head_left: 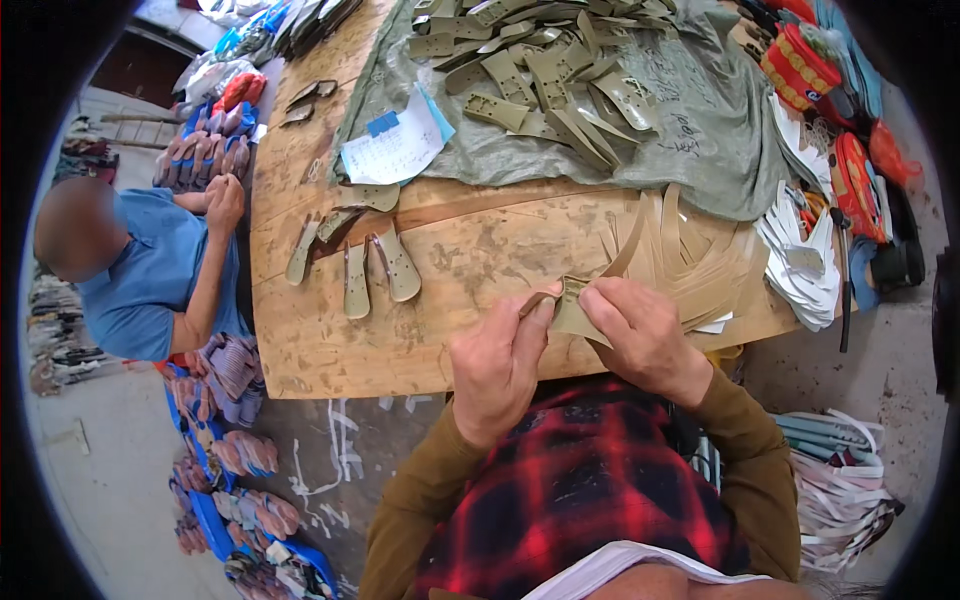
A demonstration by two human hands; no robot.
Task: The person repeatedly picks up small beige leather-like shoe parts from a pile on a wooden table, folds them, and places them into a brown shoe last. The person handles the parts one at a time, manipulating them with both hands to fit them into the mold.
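Observation:
Over the front edge of the wooden table (330,350), my left hand (495,368) and my right hand (645,330) hold an olive-green flexible piece (573,318) between them. Thumbs and fingers of both hands pinch its upper edge, where a brown strip runs along it. Part of the piece is hidden behind my fingers. A tan strip (630,240) curves up from beside my right hand. Past that hand lies a fanned bundle of tan strips (690,275). To the left of my hands lie several olive-green curved pieces with small holes (402,272), some edged in brown.
A large heap of similar olive pieces (545,75) rests on a grey-green woven sack (710,160). A written paper sheet (395,145) overlaps the sack. White strips (800,265) hang at the right edge. A person in blue (165,260) sits at the left, beside stacked bundles (205,155).

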